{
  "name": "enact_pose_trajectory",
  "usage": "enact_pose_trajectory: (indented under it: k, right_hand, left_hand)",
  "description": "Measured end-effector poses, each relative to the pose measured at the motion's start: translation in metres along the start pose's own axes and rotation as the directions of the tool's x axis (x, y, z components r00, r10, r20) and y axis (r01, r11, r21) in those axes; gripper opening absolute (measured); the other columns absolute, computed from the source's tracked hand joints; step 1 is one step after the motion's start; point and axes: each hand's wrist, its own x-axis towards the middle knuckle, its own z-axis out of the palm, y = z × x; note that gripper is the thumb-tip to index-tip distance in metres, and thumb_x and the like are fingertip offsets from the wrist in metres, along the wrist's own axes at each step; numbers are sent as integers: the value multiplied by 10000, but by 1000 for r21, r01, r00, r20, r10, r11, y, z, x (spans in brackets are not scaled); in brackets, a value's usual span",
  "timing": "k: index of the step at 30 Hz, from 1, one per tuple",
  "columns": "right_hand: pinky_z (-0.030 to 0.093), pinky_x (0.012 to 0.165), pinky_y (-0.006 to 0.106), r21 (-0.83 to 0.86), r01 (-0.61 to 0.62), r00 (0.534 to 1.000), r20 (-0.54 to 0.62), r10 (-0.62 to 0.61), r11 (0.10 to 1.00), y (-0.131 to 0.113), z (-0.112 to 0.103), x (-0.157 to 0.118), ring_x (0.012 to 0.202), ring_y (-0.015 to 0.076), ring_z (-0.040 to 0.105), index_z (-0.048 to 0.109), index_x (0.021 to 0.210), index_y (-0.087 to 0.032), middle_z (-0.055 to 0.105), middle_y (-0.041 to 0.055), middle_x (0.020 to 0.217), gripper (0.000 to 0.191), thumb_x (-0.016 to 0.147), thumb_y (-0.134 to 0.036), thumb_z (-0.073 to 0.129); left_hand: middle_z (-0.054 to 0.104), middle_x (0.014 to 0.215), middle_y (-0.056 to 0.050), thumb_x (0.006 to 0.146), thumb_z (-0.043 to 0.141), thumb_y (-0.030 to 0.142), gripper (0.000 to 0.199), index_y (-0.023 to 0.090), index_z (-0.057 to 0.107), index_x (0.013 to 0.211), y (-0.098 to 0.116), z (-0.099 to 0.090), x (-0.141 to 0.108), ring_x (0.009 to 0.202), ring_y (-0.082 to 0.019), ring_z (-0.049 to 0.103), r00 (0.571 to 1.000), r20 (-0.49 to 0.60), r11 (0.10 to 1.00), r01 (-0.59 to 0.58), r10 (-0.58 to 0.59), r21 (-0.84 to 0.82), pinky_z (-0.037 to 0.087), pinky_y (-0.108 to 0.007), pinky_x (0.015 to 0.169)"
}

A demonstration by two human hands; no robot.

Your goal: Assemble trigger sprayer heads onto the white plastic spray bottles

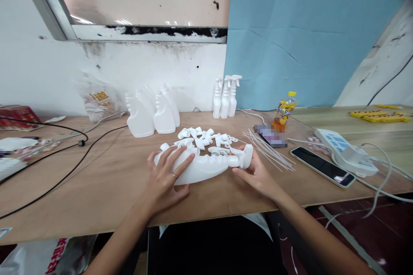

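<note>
From the left I count one red box [20, 117]; one plastic bag [100, 99] with orange print; at least four upright headless bottles [140, 117], overlapping too much for a surer number; my left hand [169, 172], one ring on it, grasps the body of one white spray bottle [204, 169], which lies on its side before me near the table's front edge, neck to the right; behind it sits a heap of white trigger parts [199, 138], too jumbled to count; three finished spray bottles [225, 102] stand by the wall; my right hand [255, 174] grips one spray head [247, 157] at the bottle's neck, though I cannot tell whether it is screwed tight; then come a loose bundle of thin white tubes [268, 150], one yellow-capped drink bottle [285, 109], one smartphone [322, 166] and one white power strip [346, 153]; the tabletop [97, 172] is brown and wood-toned; the white wall [196, 81] is stained, and a blue sheet [284, 30] covers its right part.
</note>
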Motion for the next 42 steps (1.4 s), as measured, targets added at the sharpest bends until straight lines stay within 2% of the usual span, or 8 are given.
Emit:
enact_pose_trajectory:
  k: [3,8,22,26,30,34,38,42]
  right_hand:
    - [519,659,313,-39,-62,997,37,63,997,-1,0,1,605,168,590,424,1198,-240,625,-24,707,393,916,-420,629]
    - [529,778,337,-84,-49,998,42,53,995,-6,1,2,810,196,654,393,1243,-247,665,62,1038,543,847,-442,709]
    - [542,744,341,-146,-85,996,19,88,986,-5,4,1,770,207,674,408,1270,-232,687,42,920,626,796,-466,743]
    - [524,578,322,-94,-147,988,23,150,985,-7,3,0,502,158,581,402,1260,-223,645,-10,746,531,878,-514,630]
    - [552,801,354,-167,-33,999,17,36,985,-6,0,-1,895,230,679,409,1320,-238,668,75,1060,644,811,-453,739]
    - [560,706,353,-176,-100,995,-6,101,979,-4,0,-2,723,213,672,441,1287,-230,679,37,847,537,867,-469,674]
    - [534,927,377,-110,-50,998,23,53,993,-8,1,1,1132,267,637,446,1337,-222,649,108,1229,690,768,-423,783]
    - [540,910,385,-106,-154,988,-7,154,982,-13,-1,3,1101,292,658,604,1220,-171,687,123,1212,614,712,-440,816]
  left_hand:
    - [474,1506,-109,749,702,268,744,306,450,1448,-1,0,-1,1377,-360,412,1000,7,1000,-19,19,-8,194,-575,1131]
    - [466,1511,-109,752,703,268,745,306,446,1450,0,0,0,1382,-363,404,1000,6,1000,-17,17,-7,189,-580,1134]
    - [464,1513,-101,743,694,251,758,320,436,1452,0,0,0,1388,-360,398,999,32,1000,-13,13,-10,189,-592,1133]
    - [464,1511,-106,739,700,261,775,317,423,1461,1,1,0,1388,-359,398,999,31,999,-20,21,-29,201,-588,1132]
    - [467,1508,-103,741,699,259,785,325,418,1471,1,0,1,1378,-368,407,999,33,1000,-16,17,-16,204,-590,1130]
    - [457,1515,-105,734,693,260,817,320,394,1491,1,-1,0,1374,-372,407,999,43,999,-27,28,-23,210,-590,1128]
    - [457,1516,-96,737,692,255,799,326,409,1480,1,-1,-1,1381,-367,399,999,40,1000,-12,13,-17,202,-587,1133]
    - [477,1494,-109,734,700,255,786,318,423,1467,0,-3,-1,1365,-365,419,1000,21,999,-6,7,-47,198,-591,1129]
